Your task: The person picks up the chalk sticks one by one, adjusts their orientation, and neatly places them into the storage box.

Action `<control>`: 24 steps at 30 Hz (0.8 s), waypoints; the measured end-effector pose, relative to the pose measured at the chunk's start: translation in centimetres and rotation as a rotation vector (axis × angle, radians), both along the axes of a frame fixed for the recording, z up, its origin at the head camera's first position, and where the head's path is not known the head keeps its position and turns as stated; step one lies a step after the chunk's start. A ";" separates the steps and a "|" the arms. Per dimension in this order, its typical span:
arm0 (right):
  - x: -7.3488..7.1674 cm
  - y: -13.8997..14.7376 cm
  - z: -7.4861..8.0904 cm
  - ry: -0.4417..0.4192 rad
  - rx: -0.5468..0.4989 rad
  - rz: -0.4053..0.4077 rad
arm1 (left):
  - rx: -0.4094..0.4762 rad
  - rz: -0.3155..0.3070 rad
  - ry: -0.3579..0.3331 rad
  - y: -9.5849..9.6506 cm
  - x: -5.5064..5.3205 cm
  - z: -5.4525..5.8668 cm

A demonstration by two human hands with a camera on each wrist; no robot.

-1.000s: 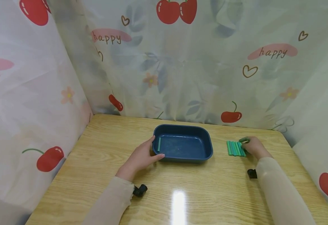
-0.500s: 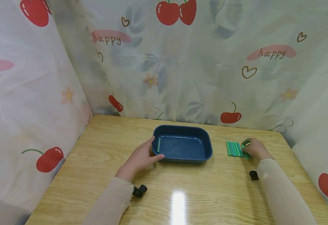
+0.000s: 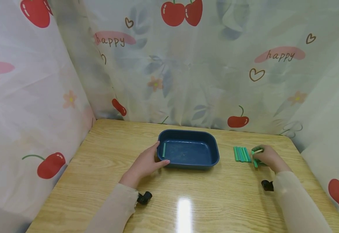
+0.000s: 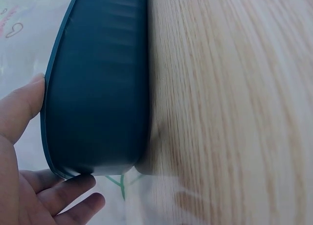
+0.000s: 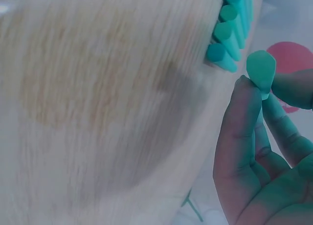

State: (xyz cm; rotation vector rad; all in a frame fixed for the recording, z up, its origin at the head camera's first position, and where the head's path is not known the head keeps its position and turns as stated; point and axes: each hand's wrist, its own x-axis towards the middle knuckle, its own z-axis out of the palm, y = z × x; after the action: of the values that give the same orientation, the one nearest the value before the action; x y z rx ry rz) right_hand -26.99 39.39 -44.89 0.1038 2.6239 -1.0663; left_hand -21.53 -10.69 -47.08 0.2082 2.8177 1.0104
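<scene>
A dark blue plastic basin [image 3: 187, 166] stands on the table, one green chalk stick [image 3: 164, 150] lying inside at its left end. My left hand [image 3: 144, 163] holds the basin's left end, thumb at the front rim and fingers round the corner; the left wrist view shows its thumb [image 4: 27, 105] on the rim. Right of the basin, several green and teal chalk sticks [image 3: 241, 154] lie side by side in a row. Just beyond that row, my right hand [image 3: 268, 158] pinches a light green chalk stick [image 5: 260, 68] between thumb and fingertips. Green dust coats its fingers.
The wooden table [image 3: 169, 191] meets a printed cloth [image 3: 187, 81] at the back and both sides. Small black wrist cameras, one on the left [image 3: 144, 197] and one on the right [image 3: 267, 185], sit by the sleeves.
My right hand has moved slightly right and toward me, taking a green chalk stick away from the row's right end. The left hand and the basin stay put.
</scene>
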 end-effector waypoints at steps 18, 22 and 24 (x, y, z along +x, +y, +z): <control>2.2 -1.4 2.0 0.018 -0.113 -0.017 | 0.034 -0.002 -0.014 0.1 0.5 0.7; 2.5 -1.6 2.3 0.023 -0.117 -0.019 | 0.032 -0.002 -0.011 0.1 0.4 0.6; 2.5 -1.7 2.5 0.024 -0.119 -0.019 | 0.032 -0.001 -0.010 0.1 0.4 0.5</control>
State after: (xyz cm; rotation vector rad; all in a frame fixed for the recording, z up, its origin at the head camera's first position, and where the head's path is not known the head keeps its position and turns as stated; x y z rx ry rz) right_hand -24.48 37.66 -42.39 0.0897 2.5781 -1.2338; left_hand -21.14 -10.60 -46.54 0.2078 2.7934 1.0535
